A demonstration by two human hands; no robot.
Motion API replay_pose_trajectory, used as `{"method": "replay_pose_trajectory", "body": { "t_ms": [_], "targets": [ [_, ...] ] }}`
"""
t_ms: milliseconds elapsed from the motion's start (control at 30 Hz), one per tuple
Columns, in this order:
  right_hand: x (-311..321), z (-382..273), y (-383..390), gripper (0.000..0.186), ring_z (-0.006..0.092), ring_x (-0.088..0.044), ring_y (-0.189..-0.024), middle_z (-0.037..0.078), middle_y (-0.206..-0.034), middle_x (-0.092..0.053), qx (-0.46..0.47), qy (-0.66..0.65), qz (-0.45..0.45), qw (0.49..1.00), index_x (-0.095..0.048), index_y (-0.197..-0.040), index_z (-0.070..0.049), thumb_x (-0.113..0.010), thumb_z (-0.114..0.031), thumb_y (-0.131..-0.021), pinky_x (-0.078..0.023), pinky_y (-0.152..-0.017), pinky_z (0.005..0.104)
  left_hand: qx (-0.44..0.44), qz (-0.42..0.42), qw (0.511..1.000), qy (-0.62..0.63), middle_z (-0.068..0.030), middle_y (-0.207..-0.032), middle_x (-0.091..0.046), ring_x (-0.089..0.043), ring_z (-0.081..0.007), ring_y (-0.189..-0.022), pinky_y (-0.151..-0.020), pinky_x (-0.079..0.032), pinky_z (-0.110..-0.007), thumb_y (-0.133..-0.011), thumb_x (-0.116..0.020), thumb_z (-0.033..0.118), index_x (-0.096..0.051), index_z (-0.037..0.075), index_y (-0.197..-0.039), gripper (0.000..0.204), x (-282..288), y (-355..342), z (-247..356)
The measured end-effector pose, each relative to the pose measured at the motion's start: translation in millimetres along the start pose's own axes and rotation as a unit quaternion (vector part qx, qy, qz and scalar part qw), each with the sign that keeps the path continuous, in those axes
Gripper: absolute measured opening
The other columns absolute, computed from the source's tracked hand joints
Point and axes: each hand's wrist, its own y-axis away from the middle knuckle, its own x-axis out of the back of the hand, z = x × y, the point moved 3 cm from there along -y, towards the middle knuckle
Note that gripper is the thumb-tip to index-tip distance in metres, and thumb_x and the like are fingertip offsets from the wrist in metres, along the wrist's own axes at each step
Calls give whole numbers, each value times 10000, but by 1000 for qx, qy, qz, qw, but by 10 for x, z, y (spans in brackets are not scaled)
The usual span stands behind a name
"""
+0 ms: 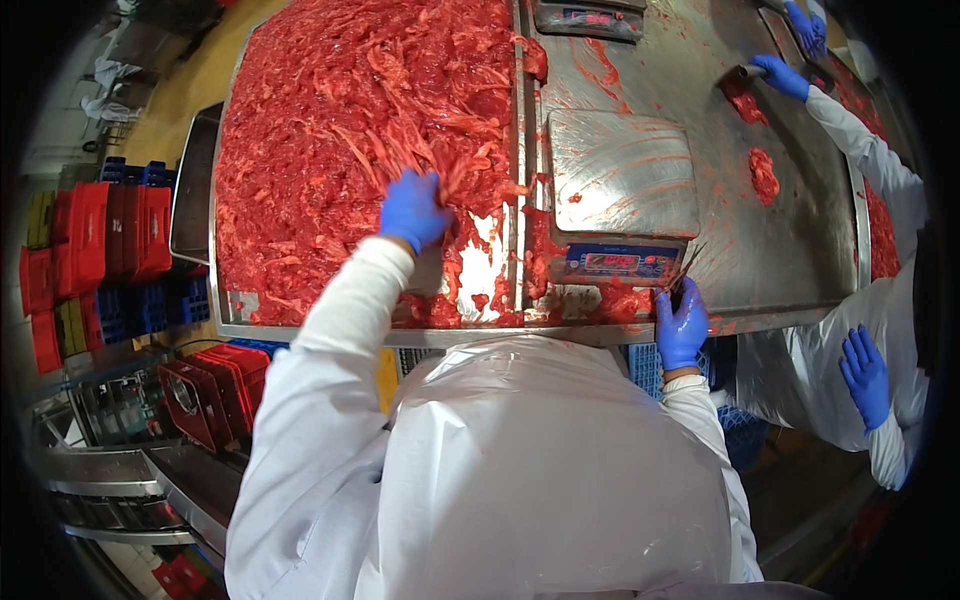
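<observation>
My left hand [415, 210], in a blue glove, is closed on stringy raw meat [430, 165] at the near part of a large heap of raw red meat [350, 120]. The heap fills a shallow steel tray [232, 325]. At the table's front edge, my right hand [682, 325], also gloved in blue, has its fingers pinched around something thin and pointed [690, 262] that I cannot make out. Just left of and beyond that hand stands a bench scale [625, 170] with a smeared steel platform and a lit display. Scraps of meat [622, 300] lie below the display.
Across the steel table [800, 230], a co-worker's gloved hand [782, 76] holds a dark-handled tool near meat pieces [763, 177]; that person's other hand [866, 377] hangs open. A second scale [590, 18] stands farther back. Red crates [110, 235] are stacked on the left.
</observation>
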Motion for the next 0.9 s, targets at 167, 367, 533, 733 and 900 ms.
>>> {"method": "replay_pose_trajectory", "body": {
  "t_ms": [167, 367, 533, 733, 900],
  "targets": [
    [39, -56, 8, 509, 374, -718, -1046, 223, -1142, -739, -9, 15, 13, 1000, -647, -1277, 34, -783, -275, -896, -554, -935, 450, -38, -39, 998, 22, -233, -1078, -641, -669, -455, -1008, -883, -558, -533, -865, -712, 171, -664, 101, -1128, 277, -531, 747, 243],
    [5, 9, -14, 484, 367, -733, -992, 210, -1106, -750, -29, -35, 0, 999, -661, -1255, 20, -785, -276, -893, -571, -891, 441, -218, -53, 969, 106, -214, -1010, -659, -673, -430, -960, -810, -543, -522, -870, -664, 110, -674, 85, -1028, 161, -499, 877, 560],
    [12, -13, -2, 438, 372, -733, -956, 201, -1069, -752, -11, -27, 23, 999, -676, -1216, 3, -782, -266, -887, -573, -870, 444, -321, 17, 935, 150, -219, -923, -689, -680, -422, -929, -815, -546, -517, -868, -657, 139, -683, 72, -978, 132, 743, 576, 1130],
    [87, -104, -9, 427, 366, -733, -946, 192, -1058, -751, -11, -32, 3, 999, -684, -1210, -9, -770, -267, -881, -572, -857, 444, -315, -74, 845, 426, -112, -992, -706, -726, -217, -909, -823, -581, -323, -864, -727, 48, -662, 37, -1152, 295, 1422, 380, 1832],
    [61, -31, -42, 443, 329, -745, -949, 182, -1054, -756, -23, -58, -3, 998, -680, -1218, 3, -784, -263, -879, -575, -852, 423, -318, -123, 814, 471, -148, -1195, -695, -720, -222, -1049, -911, -589, -345, -851, -773, 98, -641, 66, -1371, 537, 1111, 97, 2267]
  ]
}}
